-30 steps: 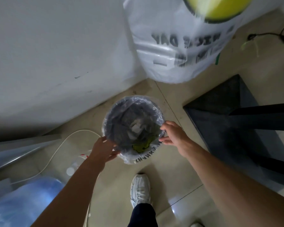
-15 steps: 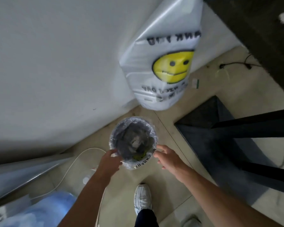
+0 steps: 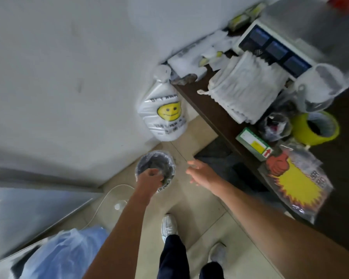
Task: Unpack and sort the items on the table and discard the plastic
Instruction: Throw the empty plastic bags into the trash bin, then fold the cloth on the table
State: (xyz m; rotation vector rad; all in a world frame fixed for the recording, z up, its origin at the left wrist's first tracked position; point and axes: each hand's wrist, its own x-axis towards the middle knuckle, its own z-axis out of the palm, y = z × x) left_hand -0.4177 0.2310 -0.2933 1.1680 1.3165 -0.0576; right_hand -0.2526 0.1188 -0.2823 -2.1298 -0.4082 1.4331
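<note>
Plastic film (image 3: 170, 158) lines the round bin (image 3: 142, 160), which stands on the tiled floor at the foot of the white wall. Bin contents are dark and too blurred to identify.

Left hand (image 3: 149, 178): positioned over the near rim of the bin, fingers curled downward. Whether the fingers grip anything cannot be determined.

Right hand (image 3: 201, 173): to the right of the bin and apart from it, fingers spread wide, holding nothing.

Beyond the bin, a white smiley-face bag (image 3: 165, 115) sits against the wall. To the right of the bin and above it, the dark desk (image 3: 210, 109) carries the items:
- a stack of folded white bags (image 3: 244, 87);
- a roll of yellow tape (image 3: 314, 128);
- a green-and-white box (image 3: 252, 143);
- a clear packet of yellow starburst labels (image 3: 296, 184).

On the near left of the bin, a white cable (image 3: 107, 196) runs across the floor, and a blue plastic bag (image 3: 65, 256) lies further toward the camera. A white shoe (image 3: 169, 225) stands on the floor on the near side of the bin.
</note>
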